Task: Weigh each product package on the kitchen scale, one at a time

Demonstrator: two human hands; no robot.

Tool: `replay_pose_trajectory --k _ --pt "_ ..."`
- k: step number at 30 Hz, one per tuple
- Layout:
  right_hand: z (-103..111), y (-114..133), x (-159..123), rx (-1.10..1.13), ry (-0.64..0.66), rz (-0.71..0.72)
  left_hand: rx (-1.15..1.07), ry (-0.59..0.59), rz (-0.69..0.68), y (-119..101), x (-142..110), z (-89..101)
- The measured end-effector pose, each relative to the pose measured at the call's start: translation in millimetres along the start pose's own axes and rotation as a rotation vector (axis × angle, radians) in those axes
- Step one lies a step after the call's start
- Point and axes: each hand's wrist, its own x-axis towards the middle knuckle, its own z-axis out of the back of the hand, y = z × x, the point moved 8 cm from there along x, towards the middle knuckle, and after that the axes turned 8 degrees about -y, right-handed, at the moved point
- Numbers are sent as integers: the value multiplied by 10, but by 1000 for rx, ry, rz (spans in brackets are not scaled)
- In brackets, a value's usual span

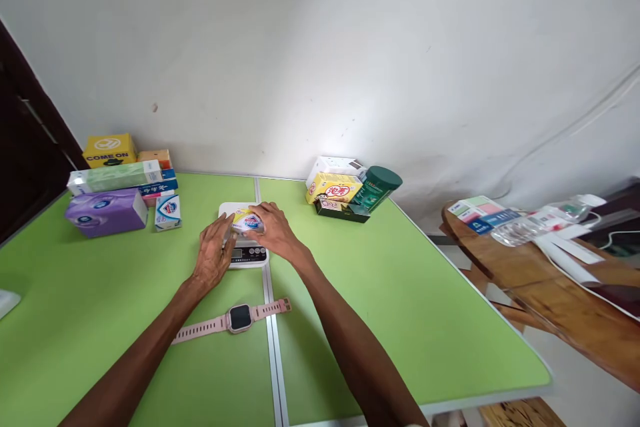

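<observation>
A green counter [125, 320] carries a white scale [245, 250] near its middle seam, with a purple tissue pack [106, 212] and stacked boxes [123, 177] at the far left, and a yellow box [333, 187] beside a green can [379, 187] at the far right. On the scale lies a small soap packet [248, 221]: the right hand [274, 232] closes its fingers over it, while the left hand [214, 255] rests half open, fingertips touching the packet's near side. A pink watch [239, 318] lies flat between the 2 forearms.
</observation>
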Motion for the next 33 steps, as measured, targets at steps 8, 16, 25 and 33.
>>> replay_pose_trajectory --k 8,16,25,33 --pt "893 -1269 -704 -79 -331 -174 -127 147 12 -446 -69 2" --pt "1462 -2957 -1656 -409 -351 -682 -64 99 8 -276 -100 218" --pt "1417 -3386 -1554 -366 -463 -871 4 16 2 -248 -32 300" --pt "1401 -3333 -1402 -340 -443 -948 7 -26 62 -58 -105 355"
